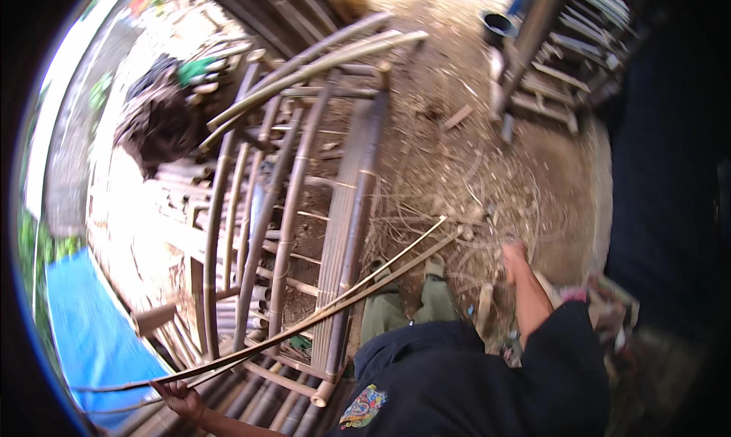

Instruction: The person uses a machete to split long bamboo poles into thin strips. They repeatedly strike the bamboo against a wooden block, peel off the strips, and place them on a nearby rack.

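Note:
My left hand [181, 400], at the lower left, is closed around a long, thin bamboo strip [285, 333]. The strip bows slightly and runs up across my lap toward the middle, where it looks parted into two lengths, the thinner one a pale strip [415, 243]. Out to the right, over the littered ground, my right hand [514, 250] has its fingers curled. Whatever lies in that hand is too small and blurred to name. Beside the strip stands a bamboo frame [367, 189] of poles and slats, and the strip crosses over its near end.
Loose bamboo poles [327, 60] lie across the frame's far end. Shavings and thin curled strips [476, 186] cover the ground ahead. A wooden rack [544, 94] and a black bucket [496, 27] stand far right. Leftward are a blue tarp [103, 323] and a dark cloth heap [156, 121].

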Tool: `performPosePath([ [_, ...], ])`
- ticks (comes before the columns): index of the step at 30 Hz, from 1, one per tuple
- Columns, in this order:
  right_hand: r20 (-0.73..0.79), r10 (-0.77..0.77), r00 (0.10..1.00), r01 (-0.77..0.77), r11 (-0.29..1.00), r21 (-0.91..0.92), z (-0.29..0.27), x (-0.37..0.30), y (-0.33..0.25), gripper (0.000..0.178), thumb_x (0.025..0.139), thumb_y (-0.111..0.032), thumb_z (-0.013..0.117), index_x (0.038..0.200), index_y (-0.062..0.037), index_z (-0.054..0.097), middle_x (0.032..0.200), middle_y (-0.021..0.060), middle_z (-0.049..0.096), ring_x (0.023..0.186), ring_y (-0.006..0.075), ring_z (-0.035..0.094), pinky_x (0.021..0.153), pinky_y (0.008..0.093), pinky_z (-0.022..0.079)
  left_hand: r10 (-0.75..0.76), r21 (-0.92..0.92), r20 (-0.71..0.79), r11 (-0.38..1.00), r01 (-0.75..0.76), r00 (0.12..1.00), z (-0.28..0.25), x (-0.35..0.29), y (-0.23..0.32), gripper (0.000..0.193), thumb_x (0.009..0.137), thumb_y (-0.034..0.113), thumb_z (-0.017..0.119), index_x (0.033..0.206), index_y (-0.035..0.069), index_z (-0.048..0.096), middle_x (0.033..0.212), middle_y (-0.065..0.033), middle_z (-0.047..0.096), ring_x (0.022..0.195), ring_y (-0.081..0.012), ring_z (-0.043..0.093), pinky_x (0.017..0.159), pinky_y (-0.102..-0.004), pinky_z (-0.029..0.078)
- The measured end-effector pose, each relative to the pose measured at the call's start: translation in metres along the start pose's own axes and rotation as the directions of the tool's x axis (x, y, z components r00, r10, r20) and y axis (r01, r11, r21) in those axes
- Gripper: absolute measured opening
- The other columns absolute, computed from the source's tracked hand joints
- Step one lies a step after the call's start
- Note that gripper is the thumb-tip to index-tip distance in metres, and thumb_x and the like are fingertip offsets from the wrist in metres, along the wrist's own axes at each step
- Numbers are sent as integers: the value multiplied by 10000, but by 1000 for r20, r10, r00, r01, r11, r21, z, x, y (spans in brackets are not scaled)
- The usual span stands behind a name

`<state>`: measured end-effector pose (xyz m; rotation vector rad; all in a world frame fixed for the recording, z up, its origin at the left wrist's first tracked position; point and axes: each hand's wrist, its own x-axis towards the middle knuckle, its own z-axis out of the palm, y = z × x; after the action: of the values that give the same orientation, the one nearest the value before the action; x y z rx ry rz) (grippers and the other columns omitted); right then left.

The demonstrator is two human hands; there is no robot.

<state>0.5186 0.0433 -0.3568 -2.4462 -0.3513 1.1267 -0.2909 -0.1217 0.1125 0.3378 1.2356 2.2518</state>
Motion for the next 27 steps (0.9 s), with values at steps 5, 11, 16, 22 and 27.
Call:
performPosePath([
  [5, 220, -157, 963, 190, 972, -137, -22, -76, -122, 191, 816, -147, 589, 672, -44, 515, 512, 63, 504, 388, 180, 501, 359, 361, 411, 56, 80, -659, 997, -4, 750, -148, -8, 3, 250, 956, 350, 601, 781, 171, 617, 535, 76, 205, 417, -67, 171, 358, -239, 169],
  [11, 250, -272, 929, 340, 894, -292, 12, -155, -133, 191, 811, -155, 666, 727, -39, 539, 552, 53, 543, 398, 166, 519, 359, 331, 434, 37, 54, -790, 998, 9, 611, -251, 33, -56, 553, 943, 444, 592, 576, 182, 273, 501, 63, 210, 373, -98, 171, 320, -242, 206],
  [16, 324, -163, 932, 260, 922, -285, 40, -189, -80, 165, 811, -150, 684, 781, -40, 564, 586, 57, 570, 409, 156, 532, 368, 325, 439, 91, 70, -888, 996, -61, 451, -265, 101, -69, 487, 920, 446, 532, 645, 125, 291, 533, 1, 325, 392, -137, 283, 343, -276, 221],
  [22, 287, -62, 956, 154, 938, -312, 36, -232, 4, 197, 828, -188, 697, 792, -47, 564, 585, 35, 567, 420, 133, 530, 375, 318, 435, 168, -41, -361, 980, -195, 917, -120, 143, -78, 243, 950, 203, 434, 764, 55, 484, 579, 22, 312, 435, -89, 287, 372, -246, 246],
  [27, 165, 32, 986, -7, 989, -150, 10, -256, 59, 213, 846, -217, 699, 829, -61, 553, 603, 24, 570, 444, 128, 530, 401, 316, 446, 316, -235, 177, 933, -272, 932, 145, 55, -122, 304, 998, 210, 407, 812, 25, 560, 580, 34, 259, 465, -76, 201, 401, -251, 205],
])
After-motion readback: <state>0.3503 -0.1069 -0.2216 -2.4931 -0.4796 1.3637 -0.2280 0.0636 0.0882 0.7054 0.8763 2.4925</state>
